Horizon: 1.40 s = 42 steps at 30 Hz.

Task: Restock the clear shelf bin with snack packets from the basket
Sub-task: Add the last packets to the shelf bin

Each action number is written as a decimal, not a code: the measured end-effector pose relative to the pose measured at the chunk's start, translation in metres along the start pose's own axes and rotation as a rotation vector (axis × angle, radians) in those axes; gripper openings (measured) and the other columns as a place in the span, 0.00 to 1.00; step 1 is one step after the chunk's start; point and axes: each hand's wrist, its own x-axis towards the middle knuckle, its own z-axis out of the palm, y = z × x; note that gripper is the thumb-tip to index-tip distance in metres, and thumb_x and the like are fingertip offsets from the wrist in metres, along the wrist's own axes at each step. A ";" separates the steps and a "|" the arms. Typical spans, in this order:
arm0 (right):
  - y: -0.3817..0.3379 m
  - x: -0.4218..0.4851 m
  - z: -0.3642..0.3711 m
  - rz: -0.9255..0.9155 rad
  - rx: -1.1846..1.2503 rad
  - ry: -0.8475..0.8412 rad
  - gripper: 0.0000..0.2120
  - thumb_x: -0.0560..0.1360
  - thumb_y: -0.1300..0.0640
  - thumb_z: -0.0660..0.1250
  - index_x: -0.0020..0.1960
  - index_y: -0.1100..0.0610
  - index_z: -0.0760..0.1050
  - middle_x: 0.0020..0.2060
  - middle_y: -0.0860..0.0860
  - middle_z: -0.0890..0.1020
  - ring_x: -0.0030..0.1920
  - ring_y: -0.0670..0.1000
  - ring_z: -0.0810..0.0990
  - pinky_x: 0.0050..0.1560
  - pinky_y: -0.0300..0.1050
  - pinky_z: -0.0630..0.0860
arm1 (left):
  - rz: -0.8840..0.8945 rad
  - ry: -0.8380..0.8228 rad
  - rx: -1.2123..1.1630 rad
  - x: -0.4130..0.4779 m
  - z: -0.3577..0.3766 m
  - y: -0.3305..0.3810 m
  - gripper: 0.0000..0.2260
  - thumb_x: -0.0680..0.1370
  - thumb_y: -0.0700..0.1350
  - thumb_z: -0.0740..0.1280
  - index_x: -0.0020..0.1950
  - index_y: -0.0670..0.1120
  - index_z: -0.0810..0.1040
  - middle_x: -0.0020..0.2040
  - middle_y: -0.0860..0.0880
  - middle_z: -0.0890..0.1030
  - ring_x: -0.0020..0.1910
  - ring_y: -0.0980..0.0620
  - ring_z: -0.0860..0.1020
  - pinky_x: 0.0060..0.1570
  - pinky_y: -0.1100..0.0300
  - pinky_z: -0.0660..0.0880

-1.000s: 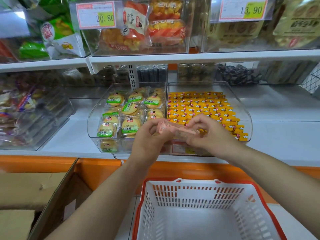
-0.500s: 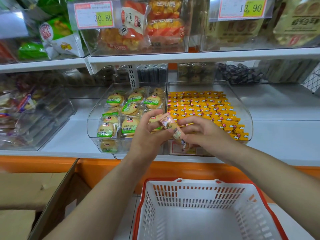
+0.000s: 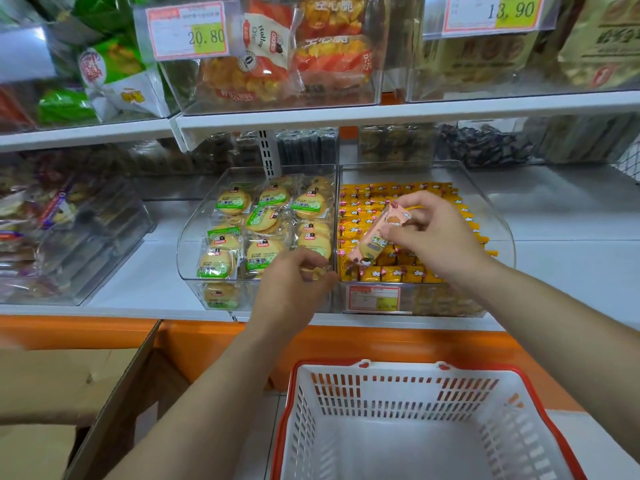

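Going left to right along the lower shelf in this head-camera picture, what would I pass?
Clear bin of mixed wrapped snacks → bin of round green-labelled biscuits → bin of small yellow packets, where the right hand holds a pink packet → bare white shelf.

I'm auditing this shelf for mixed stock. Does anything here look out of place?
Yes: the pink packet in the right hand hangs tilted over the right bin, whose yellow packets look different. Nothing looks spilled or damaged.
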 end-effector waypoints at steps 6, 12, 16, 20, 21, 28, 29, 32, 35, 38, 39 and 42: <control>-0.005 0.005 0.019 -0.166 -0.376 -0.165 0.14 0.69 0.52 0.78 0.51 0.45 0.78 0.38 0.44 0.84 0.36 0.43 0.81 0.37 0.41 0.79 | 0.043 0.069 -0.037 0.002 0.004 -0.002 0.17 0.75 0.50 0.76 0.62 0.52 0.77 0.52 0.57 0.79 0.47 0.60 0.77 0.42 0.65 0.76; -0.005 0.015 0.037 -0.223 -0.754 -0.502 0.06 0.72 0.49 0.74 0.46 0.50 0.83 0.38 0.48 0.81 0.43 0.49 0.77 0.40 0.47 0.72 | 0.137 0.094 -0.111 0.009 0.008 0.002 0.23 0.76 0.50 0.75 0.70 0.55 0.75 0.59 0.61 0.77 0.50 0.63 0.77 0.44 0.66 0.76; -0.001 0.029 0.010 -0.045 -0.550 -0.661 0.10 0.71 0.49 0.77 0.51 0.47 0.83 0.39 0.45 0.83 0.41 0.43 0.80 0.38 0.40 0.75 | 0.199 0.052 0.048 0.014 0.018 0.000 0.19 0.79 0.54 0.72 0.69 0.54 0.78 0.64 0.56 0.75 0.58 0.56 0.78 0.53 0.56 0.79; 0.007 0.055 -0.002 -0.081 -0.360 -0.450 0.09 0.77 0.55 0.72 0.55 0.44 0.83 0.46 0.41 0.85 0.49 0.44 0.82 0.53 0.43 0.79 | 0.342 0.072 0.303 0.014 0.020 0.002 0.17 0.81 0.54 0.67 0.68 0.52 0.80 0.71 0.54 0.72 0.65 0.48 0.75 0.54 0.48 0.80; 0.010 0.061 0.003 -0.111 -0.425 -0.452 0.08 0.77 0.55 0.71 0.53 0.44 0.84 0.47 0.39 0.84 0.50 0.42 0.81 0.54 0.43 0.78 | 0.366 0.062 0.326 0.014 0.019 0.003 0.16 0.81 0.53 0.68 0.68 0.51 0.81 0.71 0.54 0.73 0.65 0.48 0.75 0.54 0.46 0.80; 0.011 0.084 0.032 -0.208 -0.815 -0.623 0.05 0.73 0.50 0.75 0.39 0.44 0.81 0.36 0.43 0.82 0.39 0.42 0.79 0.41 0.43 0.75 | 0.527 0.101 0.498 0.011 0.008 0.004 0.11 0.77 0.46 0.74 0.59 0.50 0.85 0.59 0.51 0.84 0.54 0.46 0.78 0.47 0.52 0.79; 0.012 0.084 0.033 -0.209 -0.822 -0.641 0.08 0.73 0.50 0.75 0.37 0.43 0.79 0.37 0.43 0.81 0.40 0.43 0.78 0.41 0.43 0.75 | 0.540 0.094 0.494 0.010 0.009 0.005 0.10 0.77 0.46 0.74 0.58 0.49 0.85 0.58 0.51 0.84 0.53 0.46 0.78 0.47 0.52 0.78; 0.013 0.083 0.034 -0.243 -0.871 -0.664 0.11 0.75 0.53 0.73 0.36 0.44 0.76 0.42 0.45 0.80 0.44 0.45 0.77 0.46 0.46 0.76 | 0.495 0.042 0.457 0.009 0.011 0.009 0.11 0.77 0.46 0.74 0.59 0.49 0.82 0.58 0.52 0.83 0.55 0.47 0.77 0.48 0.50 0.78; 0.011 0.082 0.029 -0.221 -0.786 -0.636 0.08 0.79 0.53 0.67 0.41 0.47 0.75 0.45 0.44 0.79 0.46 0.44 0.76 0.47 0.42 0.74 | 0.431 -0.010 0.444 0.011 0.016 0.013 0.14 0.78 0.50 0.73 0.62 0.52 0.76 0.55 0.54 0.83 0.53 0.49 0.78 0.44 0.51 0.78; 0.009 0.079 0.021 -0.184 -0.661 -0.517 0.07 0.82 0.52 0.62 0.44 0.46 0.72 0.44 0.41 0.77 0.46 0.43 0.75 0.42 0.38 0.70 | 0.397 -0.051 0.550 0.012 0.023 0.015 0.14 0.79 0.51 0.71 0.62 0.53 0.71 0.53 0.52 0.82 0.49 0.49 0.79 0.40 0.54 0.76; 0.007 0.078 0.018 -0.193 -0.626 -0.466 0.08 0.82 0.52 0.62 0.44 0.46 0.71 0.44 0.40 0.76 0.46 0.41 0.74 0.41 0.37 0.69 | 0.390 -0.047 0.566 0.013 0.025 0.015 0.14 0.79 0.49 0.71 0.62 0.53 0.71 0.53 0.52 0.82 0.48 0.49 0.79 0.40 0.53 0.77; 0.001 0.075 0.011 -0.220 -0.569 -0.389 0.07 0.82 0.52 0.62 0.45 0.46 0.71 0.44 0.42 0.78 0.45 0.40 0.75 0.40 0.37 0.68 | 0.409 -0.021 0.522 0.015 0.024 0.017 0.16 0.77 0.43 0.74 0.61 0.51 0.74 0.54 0.52 0.83 0.51 0.48 0.79 0.42 0.50 0.79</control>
